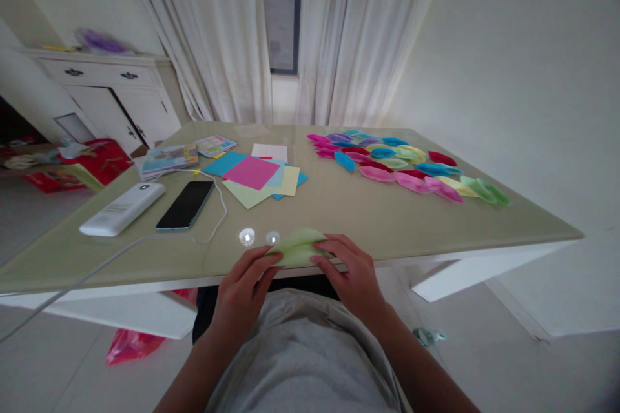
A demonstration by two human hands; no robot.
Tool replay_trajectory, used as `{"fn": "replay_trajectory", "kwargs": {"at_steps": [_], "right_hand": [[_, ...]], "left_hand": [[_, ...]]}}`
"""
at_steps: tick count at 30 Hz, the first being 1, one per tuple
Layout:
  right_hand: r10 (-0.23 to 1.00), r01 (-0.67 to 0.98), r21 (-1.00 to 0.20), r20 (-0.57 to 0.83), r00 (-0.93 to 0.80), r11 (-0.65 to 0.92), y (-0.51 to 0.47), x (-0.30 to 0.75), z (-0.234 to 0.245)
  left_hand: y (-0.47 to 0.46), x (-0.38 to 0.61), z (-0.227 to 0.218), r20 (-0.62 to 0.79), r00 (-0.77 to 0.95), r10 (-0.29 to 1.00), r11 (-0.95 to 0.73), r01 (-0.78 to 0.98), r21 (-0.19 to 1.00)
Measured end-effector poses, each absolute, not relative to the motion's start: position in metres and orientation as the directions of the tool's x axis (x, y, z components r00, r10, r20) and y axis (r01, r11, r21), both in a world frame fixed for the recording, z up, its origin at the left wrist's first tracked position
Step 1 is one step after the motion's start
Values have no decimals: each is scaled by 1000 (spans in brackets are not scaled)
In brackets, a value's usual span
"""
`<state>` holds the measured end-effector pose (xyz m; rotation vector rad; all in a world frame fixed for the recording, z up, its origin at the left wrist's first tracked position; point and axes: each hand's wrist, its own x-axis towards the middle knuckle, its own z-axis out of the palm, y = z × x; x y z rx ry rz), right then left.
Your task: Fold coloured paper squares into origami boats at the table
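A light green folded paper piece (299,247), shaped like a pointed oval, is held at the table's near edge. My left hand (247,287) pinches its left end, and my right hand (349,271) pinches the right end between thumb and fingers. Beyond it lies an overlapping stack of square paper sheets, with a magenta sheet (252,172) on top and a pale green sheet (248,195) sticking out in front. At the right, several similar folded paper pieces in many colours, such as a pink one (376,173), lie in loose rows.
On the left of the table (334,213) are a white power bank (123,208), a black-screened phone (186,205) and a white cable (224,206). Booklets (169,159) lie behind them. A cabinet (111,97) stands back left; a red plastic bag (133,345) is on the floor.
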<state>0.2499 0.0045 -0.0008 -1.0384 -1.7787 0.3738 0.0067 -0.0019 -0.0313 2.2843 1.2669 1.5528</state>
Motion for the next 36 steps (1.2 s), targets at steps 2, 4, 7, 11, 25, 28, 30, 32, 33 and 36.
{"fn": "replay_trajectory", "kwargs": {"at_steps": [2, 4, 7, 11, 25, 28, 30, 32, 33, 36], "right_hand": [[759, 499, -598, 614, -218, 627, 4, 254, 1], [739, 503, -562, 615, -275, 656, 4, 257, 2], [731, 508, -541, 599, -327, 671, 4, 259, 4], [727, 547, -487, 541, -422, 681, 4, 260, 7], [690, 503, -477, 558, -460, 721, 0, 263, 11], [673, 502, -454, 579, -461, 736, 1, 262, 11], [668, 514, -434, 567, -482, 740, 0, 261, 11], [672, 524, -427, 546, -501, 737, 0, 260, 11], [674, 527, -425, 537, -508, 736, 0, 260, 11], [675, 541, -411, 532, -511, 734, 1, 260, 11]], "left_hand": [[-2, 5, -31, 726, 131, 675, -647, 578, 498], [-2, 3, -32, 724, 137, 676, -646, 583, 493], [-2, 0, -32, 714, 164, 681, -650, 584, 486], [-2, -3, -31, 702, 226, 675, -677, 569, 467], [-7, -10, -12, 571, 312, 760, -634, 550, 543], [-7, -8, -10, 545, 308, 780, -612, 558, 560], [-8, -8, -10, 537, 295, 790, -598, 566, 568], [-9, -8, -10, 534, 290, 794, -592, 567, 572], [-10, -9, -10, 535, 291, 793, -594, 565, 573], [-10, -11, -11, 544, 278, 792, -594, 560, 578]]}}
